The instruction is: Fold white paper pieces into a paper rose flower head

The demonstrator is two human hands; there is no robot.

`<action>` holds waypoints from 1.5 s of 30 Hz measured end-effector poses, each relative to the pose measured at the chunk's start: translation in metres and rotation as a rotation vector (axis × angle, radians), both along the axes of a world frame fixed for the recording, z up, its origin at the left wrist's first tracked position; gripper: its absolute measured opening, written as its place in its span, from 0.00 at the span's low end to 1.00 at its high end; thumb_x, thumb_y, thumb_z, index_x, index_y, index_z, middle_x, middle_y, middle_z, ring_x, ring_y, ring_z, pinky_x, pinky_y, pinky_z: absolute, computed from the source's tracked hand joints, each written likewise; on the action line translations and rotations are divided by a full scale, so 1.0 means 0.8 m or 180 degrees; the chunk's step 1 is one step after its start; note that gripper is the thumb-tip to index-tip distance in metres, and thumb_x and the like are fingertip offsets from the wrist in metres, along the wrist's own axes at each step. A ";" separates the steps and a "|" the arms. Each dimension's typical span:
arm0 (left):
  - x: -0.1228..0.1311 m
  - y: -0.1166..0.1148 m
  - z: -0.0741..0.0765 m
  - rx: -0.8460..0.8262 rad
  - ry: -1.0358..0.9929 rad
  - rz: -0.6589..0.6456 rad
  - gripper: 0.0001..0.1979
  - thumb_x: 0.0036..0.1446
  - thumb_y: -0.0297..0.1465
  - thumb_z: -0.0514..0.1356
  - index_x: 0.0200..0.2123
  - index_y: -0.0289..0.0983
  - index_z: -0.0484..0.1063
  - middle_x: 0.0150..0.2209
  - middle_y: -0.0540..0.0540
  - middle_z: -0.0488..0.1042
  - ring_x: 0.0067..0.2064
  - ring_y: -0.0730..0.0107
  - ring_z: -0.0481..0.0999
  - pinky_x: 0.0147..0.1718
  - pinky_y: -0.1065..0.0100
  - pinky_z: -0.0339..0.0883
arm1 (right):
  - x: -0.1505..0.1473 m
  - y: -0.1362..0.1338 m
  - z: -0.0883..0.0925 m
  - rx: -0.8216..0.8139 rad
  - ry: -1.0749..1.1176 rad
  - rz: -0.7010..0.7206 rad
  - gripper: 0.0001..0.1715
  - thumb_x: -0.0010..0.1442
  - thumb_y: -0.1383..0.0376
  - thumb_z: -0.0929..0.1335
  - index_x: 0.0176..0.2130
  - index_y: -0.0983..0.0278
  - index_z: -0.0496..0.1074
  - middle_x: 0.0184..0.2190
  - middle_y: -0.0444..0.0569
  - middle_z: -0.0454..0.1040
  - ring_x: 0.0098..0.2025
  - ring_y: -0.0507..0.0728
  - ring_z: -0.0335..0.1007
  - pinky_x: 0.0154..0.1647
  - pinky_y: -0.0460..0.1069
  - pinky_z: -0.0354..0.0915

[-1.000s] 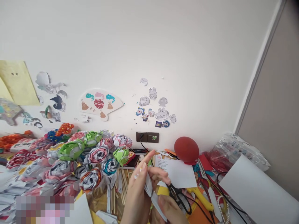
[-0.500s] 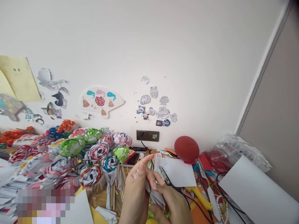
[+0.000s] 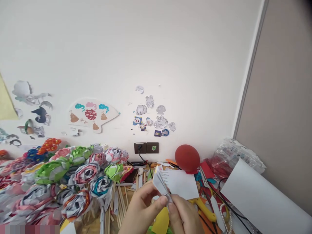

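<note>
Folded paper piece (image 3: 161, 184), pinched — both hands (image 3: 168, 209), above cluttered table (image 3: 243, 201)

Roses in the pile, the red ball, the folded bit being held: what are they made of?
Roses: folded printed paper, matte; sharp creases and print stripes show.
Red ball: matte, no shine, perhaps foam or felt; hard to tell.
Folded bit: thin white paper, matte, with crisp folds.

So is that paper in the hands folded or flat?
Folded. The paper shows stacked layers and creases, and it is pinched between the left hand and the right hand.
</note>
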State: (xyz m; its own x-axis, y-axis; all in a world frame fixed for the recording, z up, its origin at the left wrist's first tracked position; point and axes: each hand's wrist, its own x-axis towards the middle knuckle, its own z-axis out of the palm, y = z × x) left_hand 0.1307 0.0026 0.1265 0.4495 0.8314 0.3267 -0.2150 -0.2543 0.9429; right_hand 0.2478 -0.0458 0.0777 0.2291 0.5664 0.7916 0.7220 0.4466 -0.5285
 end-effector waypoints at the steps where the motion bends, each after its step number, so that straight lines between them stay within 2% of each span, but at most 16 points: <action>1: 0.000 0.001 0.000 0.0037 0.0066 0.0028 0.09 0.45 0.37 0.65 0.26 0.36 0.77 0.29 0.43 0.75 0.34 0.62 0.72 0.37 0.65 0.66 | 0.001 0.000 0.001 -0.0018 0.0032 -0.0016 0.23 0.65 0.56 0.55 0.38 0.61 0.73 0.24 0.49 0.76 0.26 0.56 0.73 0.26 0.45 0.66; 3: 0.000 0.003 0.000 0.0096 0.0144 0.0099 0.08 0.45 0.36 0.65 0.25 0.36 0.76 0.29 0.43 0.75 0.35 0.62 0.72 0.38 0.65 0.66 | 0.003 -0.001 0.003 -0.0059 0.0032 -0.0036 0.23 0.65 0.55 0.55 0.38 0.61 0.73 0.24 0.49 0.76 0.26 0.56 0.73 0.26 0.45 0.65; 7: -0.001 0.005 0.000 0.0131 0.0192 0.0137 0.08 0.44 0.34 0.66 0.29 0.37 0.78 0.33 0.42 0.77 0.39 0.59 0.73 0.39 0.65 0.67 | 0.003 0.001 0.006 -0.0128 -0.0147 -0.0046 0.26 0.65 0.55 0.53 0.32 0.61 0.72 0.21 0.47 0.74 0.24 0.55 0.72 0.24 0.45 0.64; 12: 0.001 0.006 0.001 -0.0160 0.0254 0.0459 0.08 0.37 0.33 0.69 0.25 0.37 0.78 0.27 0.44 0.78 0.32 0.61 0.74 0.34 0.66 0.69 | 0.005 0.004 0.005 -0.0148 -0.0282 -0.0034 0.25 0.65 0.56 0.53 0.34 0.62 0.71 0.23 0.48 0.74 0.25 0.56 0.72 0.25 0.45 0.64; 19: -0.001 0.008 0.008 -0.0500 0.0119 0.0443 0.11 0.30 0.32 0.72 0.22 0.37 0.77 0.23 0.46 0.78 0.35 0.56 0.76 0.35 0.64 0.69 | 0.008 0.003 0.008 -0.0056 -0.0451 -0.0080 0.21 0.65 0.58 0.54 0.35 0.63 0.70 0.24 0.48 0.74 0.26 0.55 0.72 0.25 0.45 0.63; 26: 0.000 0.007 0.009 -0.0364 0.0077 0.0658 0.12 0.31 0.33 0.72 0.23 0.37 0.77 0.22 0.45 0.77 0.35 0.56 0.76 0.34 0.65 0.69 | 0.007 0.003 0.009 -0.0171 -0.0403 -0.0113 0.23 0.66 0.58 0.53 0.35 0.63 0.70 0.25 0.49 0.75 0.27 0.56 0.72 0.27 0.46 0.63; 32: -0.002 0.012 0.000 0.0063 0.0309 0.0680 0.09 0.36 0.35 0.70 0.24 0.38 0.78 0.29 0.44 0.79 0.32 0.61 0.75 0.33 0.67 0.68 | 0.007 0.003 0.016 0.0052 -0.0507 -0.0227 0.26 0.66 0.57 0.52 0.33 0.65 0.70 0.22 0.49 0.73 0.24 0.56 0.70 0.23 0.46 0.61; 37: -0.002 0.011 -0.002 0.0251 0.0381 0.0789 0.09 0.37 0.35 0.68 0.17 0.37 0.73 0.23 0.46 0.77 0.29 0.63 0.74 0.31 0.68 0.68 | 0.007 0.003 0.016 0.0113 -0.0647 -0.0336 0.25 0.67 0.58 0.52 0.33 0.65 0.70 0.21 0.48 0.73 0.23 0.55 0.69 0.22 0.46 0.59; 45: 0.001 0.009 0.003 0.0291 0.0546 0.0843 0.10 0.39 0.34 0.66 0.15 0.37 0.70 0.20 0.50 0.73 0.26 0.68 0.72 0.26 0.72 0.67 | 0.009 0.004 0.014 0.0212 -0.0813 -0.0394 0.22 0.67 0.60 0.53 0.33 0.65 0.69 0.20 0.47 0.71 0.22 0.56 0.68 0.21 0.47 0.57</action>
